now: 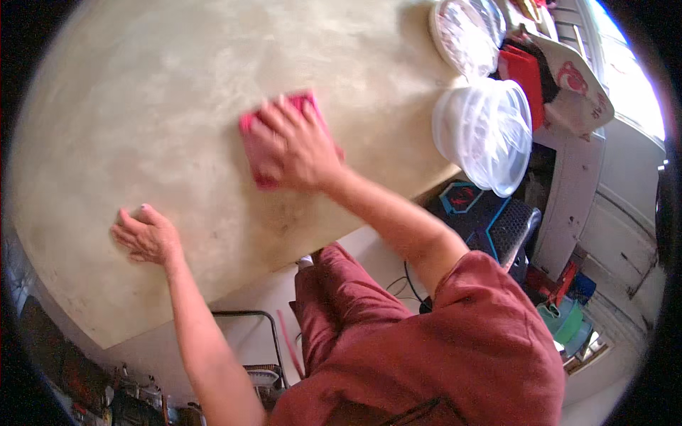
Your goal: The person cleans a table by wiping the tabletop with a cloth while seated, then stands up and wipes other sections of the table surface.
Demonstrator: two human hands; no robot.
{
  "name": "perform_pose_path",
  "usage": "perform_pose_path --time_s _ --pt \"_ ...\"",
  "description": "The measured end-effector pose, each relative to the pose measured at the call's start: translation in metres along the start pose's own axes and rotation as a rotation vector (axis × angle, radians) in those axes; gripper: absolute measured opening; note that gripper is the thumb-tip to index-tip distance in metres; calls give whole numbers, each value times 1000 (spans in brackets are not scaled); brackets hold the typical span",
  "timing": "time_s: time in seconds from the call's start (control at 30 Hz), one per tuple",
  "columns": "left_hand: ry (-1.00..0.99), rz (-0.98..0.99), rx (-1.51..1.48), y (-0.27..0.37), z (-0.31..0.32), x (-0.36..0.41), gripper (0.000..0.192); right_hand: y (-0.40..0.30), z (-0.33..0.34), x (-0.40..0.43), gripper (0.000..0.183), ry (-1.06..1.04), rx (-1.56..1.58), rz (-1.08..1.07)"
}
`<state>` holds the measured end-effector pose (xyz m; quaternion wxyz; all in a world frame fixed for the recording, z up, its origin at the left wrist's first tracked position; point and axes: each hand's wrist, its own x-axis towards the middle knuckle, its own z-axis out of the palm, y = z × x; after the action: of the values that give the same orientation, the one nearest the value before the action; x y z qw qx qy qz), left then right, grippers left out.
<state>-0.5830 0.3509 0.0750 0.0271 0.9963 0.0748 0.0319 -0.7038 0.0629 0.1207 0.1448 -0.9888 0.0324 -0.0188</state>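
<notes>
Under the spread fingers of my right hand (298,144) lies a folded pink-red cloth (259,169), pressed flat against a pale beige tabletop (176,96). The hand and cloth are slightly blurred, and the hand hides the middle of the cloth. My left hand (146,234) rests on the same surface nearer its left end, fingers partly bent, with no object visible in it. The cloth is near the middle of the visible tabletop, apart from the left hand.
Clear plastic tubs (485,133) and a round lidded container (461,37) stand at the table's right edge. Beyond them is a red object (522,80). A black-and-blue padded seat (479,218) is below that edge. A dark metal frame (245,313) stands below the near edge.
</notes>
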Motion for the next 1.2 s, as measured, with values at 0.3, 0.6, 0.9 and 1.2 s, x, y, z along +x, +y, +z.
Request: perform_pose_path --time_s 0.3,0.6,0.9,1.2 --pt "14 187 -377 17 5 -63 59 -22 -2 -180 74 -173 129 76" --pt "-120 14 -56 90 -16 -112 60 104 -29 36 67 67 -125 219" --pt "-48 92 -38 83 -22 -111 58 162 -53 216 65 163 -155 168" --pt "-83 65 -19 98 -12 -114 62 117 -28 130 93 178 72 135"
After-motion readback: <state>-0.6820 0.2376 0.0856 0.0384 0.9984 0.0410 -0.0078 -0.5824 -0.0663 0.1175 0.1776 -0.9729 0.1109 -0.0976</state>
